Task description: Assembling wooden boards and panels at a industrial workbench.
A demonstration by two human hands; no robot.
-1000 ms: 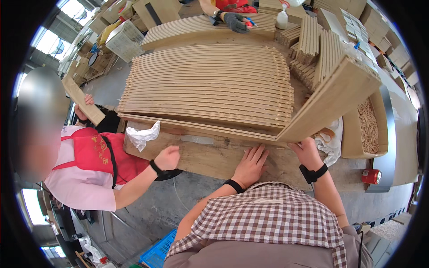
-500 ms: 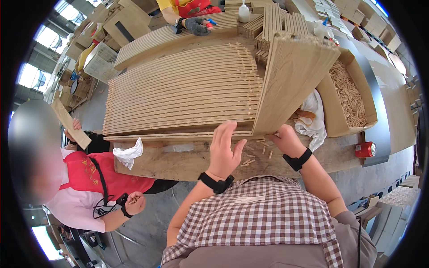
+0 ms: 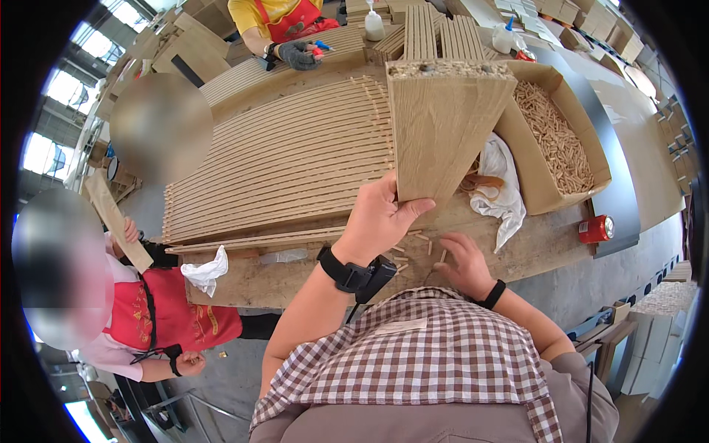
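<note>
My left hand (image 3: 373,218) is closed on the near end of a light wooden board (image 3: 447,129), thumb on one side and fingers on the other. The board stands up at a tilt, with its rough end and dark holes toward me. Lower right, my right hand (image 3: 467,264) reaches down to the tabletop with fingers and thumb apart. A wooden dowel (image 3: 444,255) lies between its fingertips, and I see no grip on it. Several loose dowels (image 3: 399,258) are scattered beside it. Left of the board lies a wide row of narrow boards (image 3: 288,159) with dowels along their ends.
A cardboard box (image 3: 583,184) full of dowels stands right, beside a white cloth (image 3: 509,177) and a red can (image 3: 597,229). Glue bottles (image 3: 374,26) stand at the back. One co-worker's gloved hand (image 3: 299,55) is across the table; another person's red apron (image 3: 159,310) is at left.
My left hand, open before, has closed on the board. My right hand has left the board's base and moved to the loose dowels. The board has tilted, its end turned toward me.
</note>
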